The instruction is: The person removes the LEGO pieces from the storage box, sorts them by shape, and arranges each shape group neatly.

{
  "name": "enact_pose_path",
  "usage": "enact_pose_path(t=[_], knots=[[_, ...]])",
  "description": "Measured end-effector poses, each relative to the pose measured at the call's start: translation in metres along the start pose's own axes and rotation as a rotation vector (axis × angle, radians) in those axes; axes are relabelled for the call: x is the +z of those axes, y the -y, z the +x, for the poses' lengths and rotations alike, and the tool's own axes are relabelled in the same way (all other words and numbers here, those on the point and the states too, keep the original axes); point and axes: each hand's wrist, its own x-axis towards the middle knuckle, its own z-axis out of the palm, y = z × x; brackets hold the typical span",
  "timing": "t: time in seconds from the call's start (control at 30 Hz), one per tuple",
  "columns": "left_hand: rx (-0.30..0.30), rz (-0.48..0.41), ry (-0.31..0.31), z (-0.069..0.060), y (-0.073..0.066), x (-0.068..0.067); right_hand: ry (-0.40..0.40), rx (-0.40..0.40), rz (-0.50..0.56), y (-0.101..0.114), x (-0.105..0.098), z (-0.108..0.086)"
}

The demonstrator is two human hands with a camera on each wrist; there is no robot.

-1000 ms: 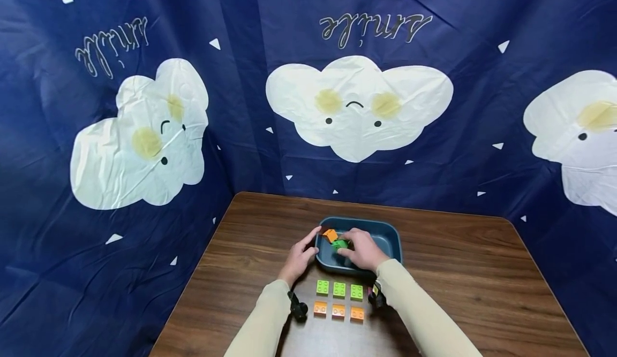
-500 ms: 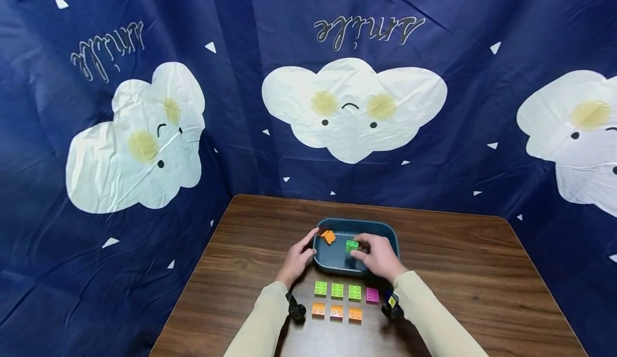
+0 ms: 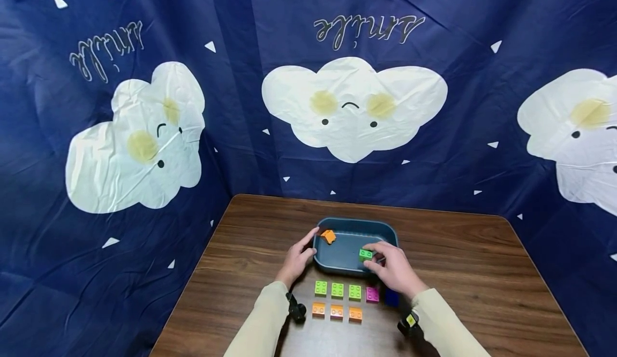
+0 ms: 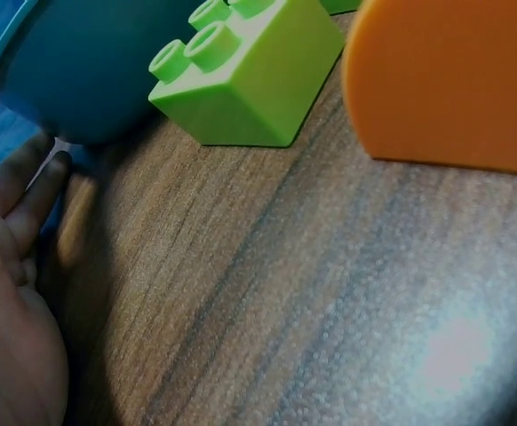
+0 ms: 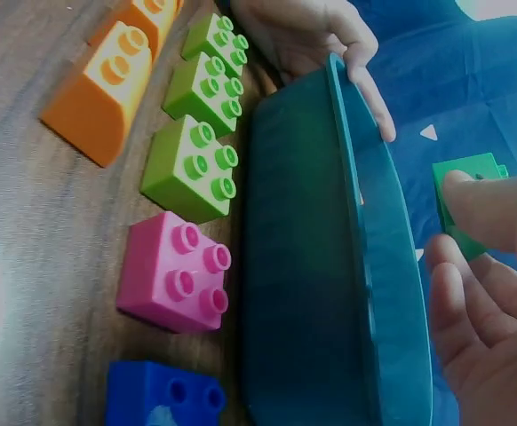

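My right hand (image 3: 396, 268) pinches a green toy building block (image 3: 365, 255) between thumb and fingers, above the right front part of a dark blue-green tray (image 3: 337, 267). In the right wrist view the green block (image 5: 468, 200) shows above the tray's rim. My left hand (image 3: 295, 263) rests against the tray's left side, thumb and index finger spread along its rim. An orange block piece (image 3: 329, 236) lies in the tray's left part. Before the tray stands a row of lime green blocks (image 3: 337, 291), a pink block (image 3: 372, 295) and a blue block (image 5: 163, 395).
Nearer the person, several orange curved-sided blocks (image 3: 337, 312) form a second row. A wooden table (image 3: 260, 228) carries everything. Dark blue cloth (image 3: 241, 148) with white clouds hangs behind and at the sides. Both wrists wear small black cameras (image 3: 297, 310).
My right hand lifts the green block and moves right and toward the person across the tray. The pink and blue blocks come into sight from behind that wrist. My left hand stays put.
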Motion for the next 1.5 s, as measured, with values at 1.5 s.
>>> enact_pose_path(t=[1.5], knots=[[0.016,-0.002,0.002,0.002,0.002,0.000,-0.116,0.012,0.042,-0.013,0.032,-0.111]])
